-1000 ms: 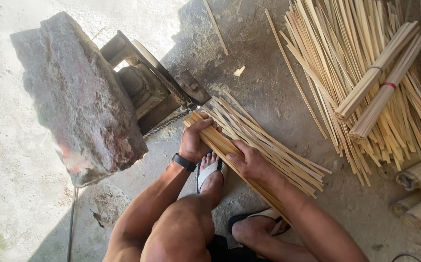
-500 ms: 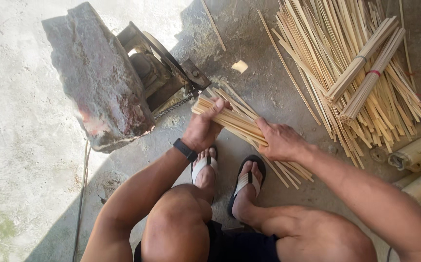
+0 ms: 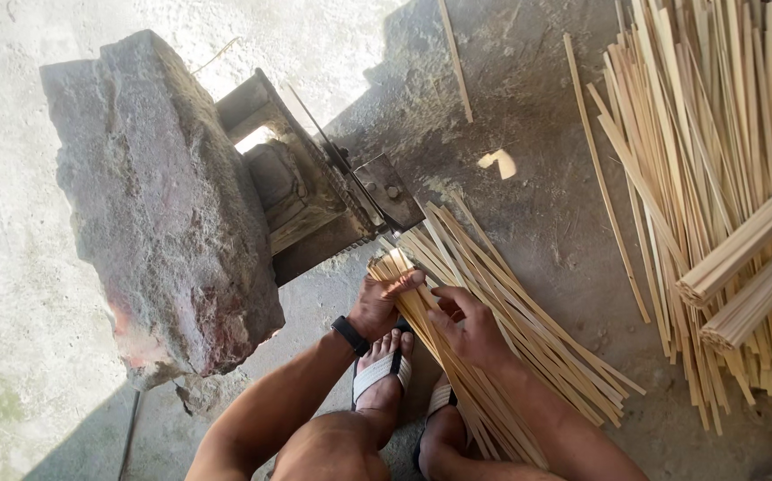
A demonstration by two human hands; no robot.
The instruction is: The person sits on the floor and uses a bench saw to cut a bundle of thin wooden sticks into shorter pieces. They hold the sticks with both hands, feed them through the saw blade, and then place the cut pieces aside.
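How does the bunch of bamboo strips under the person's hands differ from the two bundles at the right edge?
The bunch of strips lies loose and fanned out; the two bundles are packed tight and banded. The left hand and right hand touch the bunch; the bundles rest untouched on a loose pile. Both are pale bamboo.

Large rough stone block (image 3: 159, 214) sits on the concrete floor (image 3: 12, 294), touching a metal machine (image 3: 315, 183) on its right side. One loose bamboo stick (image 3: 455, 61) lies alone on the floor above the machine; a pale chip (image 3: 497, 163) lies to its lower right. At far right: wide pile of split sticks (image 3: 698, 107), with two tied bundles (image 3: 747, 236) lying across it.
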